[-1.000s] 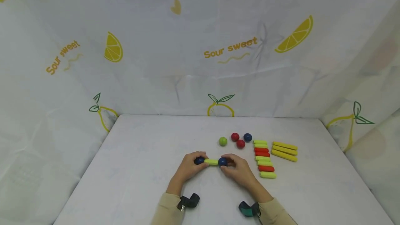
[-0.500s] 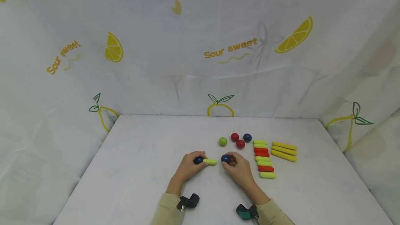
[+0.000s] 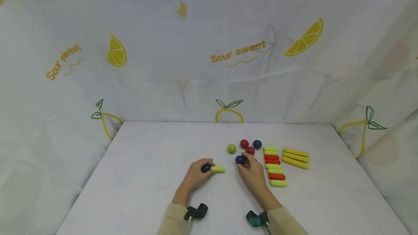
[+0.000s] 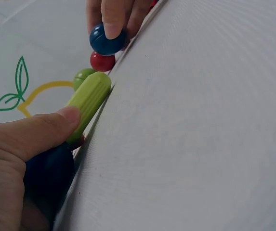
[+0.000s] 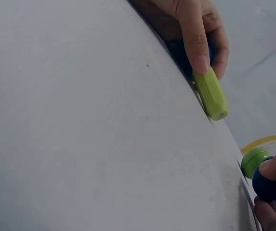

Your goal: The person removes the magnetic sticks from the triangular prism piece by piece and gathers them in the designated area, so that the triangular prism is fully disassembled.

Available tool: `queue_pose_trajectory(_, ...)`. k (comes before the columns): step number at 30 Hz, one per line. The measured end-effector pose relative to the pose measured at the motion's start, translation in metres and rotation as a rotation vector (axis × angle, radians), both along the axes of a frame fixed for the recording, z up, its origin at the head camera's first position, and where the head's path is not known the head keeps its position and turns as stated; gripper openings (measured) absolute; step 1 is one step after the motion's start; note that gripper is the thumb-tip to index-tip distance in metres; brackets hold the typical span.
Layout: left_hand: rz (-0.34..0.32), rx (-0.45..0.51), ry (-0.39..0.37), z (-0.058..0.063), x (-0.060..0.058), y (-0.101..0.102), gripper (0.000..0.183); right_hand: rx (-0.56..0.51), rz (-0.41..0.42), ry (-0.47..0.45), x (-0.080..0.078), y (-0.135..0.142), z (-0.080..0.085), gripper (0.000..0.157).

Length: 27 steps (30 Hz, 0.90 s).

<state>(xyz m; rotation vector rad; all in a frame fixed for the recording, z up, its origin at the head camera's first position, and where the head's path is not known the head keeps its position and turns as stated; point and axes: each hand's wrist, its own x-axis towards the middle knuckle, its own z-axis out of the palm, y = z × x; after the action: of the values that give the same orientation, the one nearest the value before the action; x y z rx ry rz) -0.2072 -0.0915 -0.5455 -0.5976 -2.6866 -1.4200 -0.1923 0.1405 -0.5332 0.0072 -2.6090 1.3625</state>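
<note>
My left hand [image 3: 196, 173] grips a yellow-green ridged rod [image 4: 92, 98] whose near end meets a dark blue ball [image 4: 50, 171]. In the left wrist view the thumb lies along the rod, and the ball is partly hidden beneath the hand. A small metallic dot shows on the rod's free end in the right wrist view. Another blue ball [image 3: 240, 159] is pinched between the thumb and fingers of my right hand [image 3: 254, 177], apart from the rod. Just behind it are a red ball [image 3: 250, 150] and a green ball [image 3: 231, 148].
A second red ball [image 3: 244, 143] and a blue ball [image 3: 257, 144] lie farther back. To the right runs a column of short yellow-green and red rods [image 3: 277, 176]. Beyond it are three longer yellow rods [image 3: 295, 162]. A printed cloth [image 3: 183, 57] hangs behind the white table [image 3: 147, 177].
The right hand's blue ball has come off the yellow-green rod's end and moved right and away from me, close to the red ball. The left hand has stayed nearly in place.
</note>
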Motion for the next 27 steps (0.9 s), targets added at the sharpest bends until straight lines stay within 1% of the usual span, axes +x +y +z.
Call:
queue_pose_trajectory(6,0.003,0.008,0.001,0.002,0.002,0.0,0.019,0.087,-0.047,0.042,-0.007,-0.003,0.004,0.04)
queue_pose_trajectory(11,0.0,0.003,0.003,0.002,0.002,0.0,0.019,0.132,-0.067,0.067,-0.013,-0.007,0.004,0.04)
queue_pose_trajectory(18,-0.002,-0.011,0.019,0.001,0.002,0.0,0.019,0.211,-0.066,0.082,-0.019,-0.009,0.0,0.043)
queue_pose_trajectory(23,-0.003,-0.011,0.016,0.003,0.003,0.0,0.019,0.224,-0.067,0.083,-0.019,-0.009,0.0,0.044)
queue_pose_trajectory(27,-0.003,-0.019,0.022,0.002,0.002,0.0,0.019,0.243,-0.063,0.081,-0.018,-0.009,0.0,0.049)
